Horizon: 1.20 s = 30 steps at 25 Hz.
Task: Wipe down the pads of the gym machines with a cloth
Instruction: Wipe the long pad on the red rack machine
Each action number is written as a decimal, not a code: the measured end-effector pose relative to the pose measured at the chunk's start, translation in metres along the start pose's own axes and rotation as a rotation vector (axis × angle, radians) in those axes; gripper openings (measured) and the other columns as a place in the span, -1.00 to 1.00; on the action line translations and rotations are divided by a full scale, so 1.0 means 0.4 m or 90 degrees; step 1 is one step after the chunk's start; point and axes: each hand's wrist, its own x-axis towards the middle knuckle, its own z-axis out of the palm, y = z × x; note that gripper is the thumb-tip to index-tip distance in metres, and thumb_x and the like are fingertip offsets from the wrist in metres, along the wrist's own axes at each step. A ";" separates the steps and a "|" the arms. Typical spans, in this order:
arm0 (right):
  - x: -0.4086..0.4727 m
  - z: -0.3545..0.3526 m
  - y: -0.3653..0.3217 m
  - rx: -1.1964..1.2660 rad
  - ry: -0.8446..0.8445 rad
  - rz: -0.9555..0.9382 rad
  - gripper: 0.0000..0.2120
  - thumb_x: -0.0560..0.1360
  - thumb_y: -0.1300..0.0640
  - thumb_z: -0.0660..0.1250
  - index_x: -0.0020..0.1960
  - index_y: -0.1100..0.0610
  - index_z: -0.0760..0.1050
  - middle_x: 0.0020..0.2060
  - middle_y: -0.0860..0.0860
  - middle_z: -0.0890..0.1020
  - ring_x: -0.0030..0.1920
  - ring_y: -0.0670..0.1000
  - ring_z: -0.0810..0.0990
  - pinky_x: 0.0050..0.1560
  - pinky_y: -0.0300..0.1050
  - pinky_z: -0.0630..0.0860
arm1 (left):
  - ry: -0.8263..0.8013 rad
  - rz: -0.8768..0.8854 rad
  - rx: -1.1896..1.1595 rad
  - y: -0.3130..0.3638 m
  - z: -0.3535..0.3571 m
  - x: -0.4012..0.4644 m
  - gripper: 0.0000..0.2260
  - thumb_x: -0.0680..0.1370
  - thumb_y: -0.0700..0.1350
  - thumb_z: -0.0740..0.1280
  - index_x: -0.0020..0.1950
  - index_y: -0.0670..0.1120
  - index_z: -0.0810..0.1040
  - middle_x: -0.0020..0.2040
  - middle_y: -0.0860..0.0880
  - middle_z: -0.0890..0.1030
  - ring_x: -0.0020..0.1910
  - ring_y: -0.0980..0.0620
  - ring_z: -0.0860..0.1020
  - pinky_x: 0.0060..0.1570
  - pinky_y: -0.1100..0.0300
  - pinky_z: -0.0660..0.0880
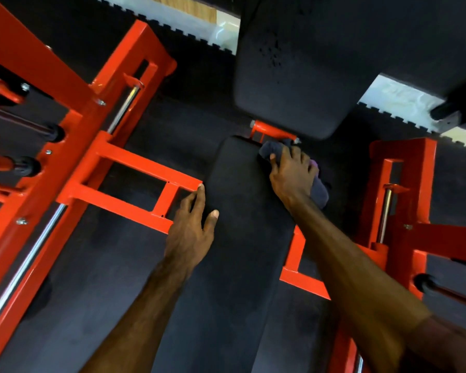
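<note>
On the far left, the red frame carries chrome guide rods and stands beside the long black seat pad. The left hand rests on the pad's left edge, fingers spread and relaxed, grasping nothing, its fingertips close to the frame's crossbar. It looks well placed as a brace. Further right, the right hand presses a bunched dark cloth onto the pad's far right corner, fingers curled over it, just below the red hinge bracket. Judging from this, the stroke goes best with the cloth flattened, drawn back along the pad in overlapping passes, edges included. The back pad beyond shows specks and probably needs wiping too.
</note>
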 end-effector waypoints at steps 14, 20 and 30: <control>-0.025 0.026 -0.300 -0.249 -0.222 -0.562 -0.56 0.68 -0.08 0.24 0.48 0.09 0.46 0.44 0.08 0.49 0.51 0.17 0.35 0.58 0.32 0.06 | -0.025 -0.059 -0.053 -0.127 -0.070 -0.280 -0.47 0.74 0.11 0.16 0.71 0.05 0.19 0.66 0.14 0.26 0.61 0.19 0.24 0.48 0.50 0.02; -0.286 0.069 -0.314 -0.211 -0.250 -0.589 -0.51 0.62 -0.08 0.17 0.42 0.17 0.52 0.36 0.15 0.56 0.45 0.25 0.43 0.59 0.36 0.00 | -0.012 -0.124 -0.078 -0.211 -0.091 -0.506 -0.45 0.71 0.18 0.11 0.69 0.08 0.22 0.64 0.11 0.33 0.57 0.12 0.34 0.54 0.13 0.32; -0.897 0.183 -0.399 -0.285 -0.313 -0.710 -0.62 0.68 -0.07 0.23 0.41 0.08 0.47 0.35 0.07 0.55 0.40 0.23 0.43 0.56 0.31 0.08 | 0.015 -0.217 -0.042 -0.351 -0.162 -1.013 -0.45 0.71 0.19 0.09 0.69 0.07 0.21 0.62 0.01 0.37 0.54 -0.06 0.39 0.47 -0.14 0.42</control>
